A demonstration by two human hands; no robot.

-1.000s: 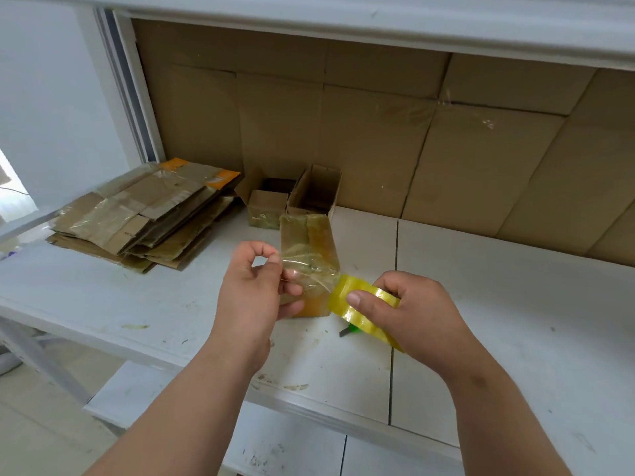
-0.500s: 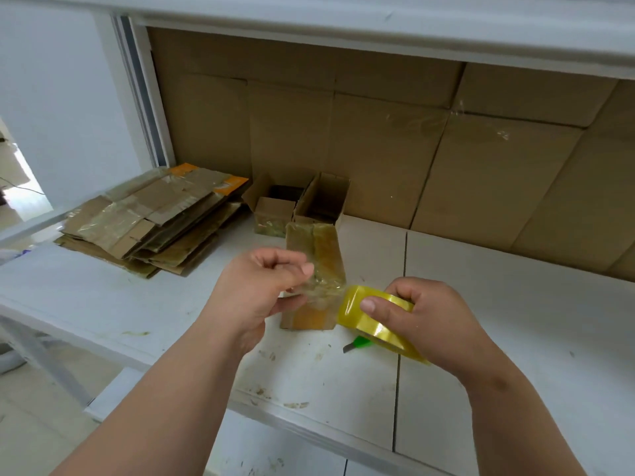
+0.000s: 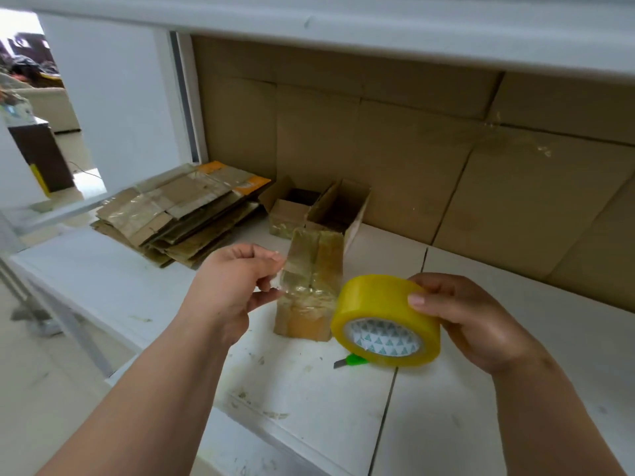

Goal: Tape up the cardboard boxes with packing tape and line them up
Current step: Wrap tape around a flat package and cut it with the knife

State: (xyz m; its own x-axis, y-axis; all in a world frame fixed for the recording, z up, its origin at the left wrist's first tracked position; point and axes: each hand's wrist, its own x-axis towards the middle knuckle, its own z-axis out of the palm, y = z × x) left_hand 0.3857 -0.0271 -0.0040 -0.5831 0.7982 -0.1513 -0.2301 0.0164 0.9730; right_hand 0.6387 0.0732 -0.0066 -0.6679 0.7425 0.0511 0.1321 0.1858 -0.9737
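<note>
Clear packing tape stretches between two hands above a closed brown cardboard box (image 3: 311, 286).

The left hand (image 3: 233, 290) pinches the free end of the clear tape strip (image 3: 292, 280) between thumb and fingertips, while the right hand (image 3: 467, 321) curls round the yellow roll of packing tape (image 3: 385, 319), probably to keep the strip taut for laying over the box's seam. That box stands on the white counter (image 3: 309, 389), with two open cardboard boxes (image 3: 319, 211) behind it, a pile of flattened cardboard (image 3: 178, 214) to the left and a green utility knife (image 3: 350, 361) under the roll. Since half a second ago the roll has tilted, showing its printed core.
</note>
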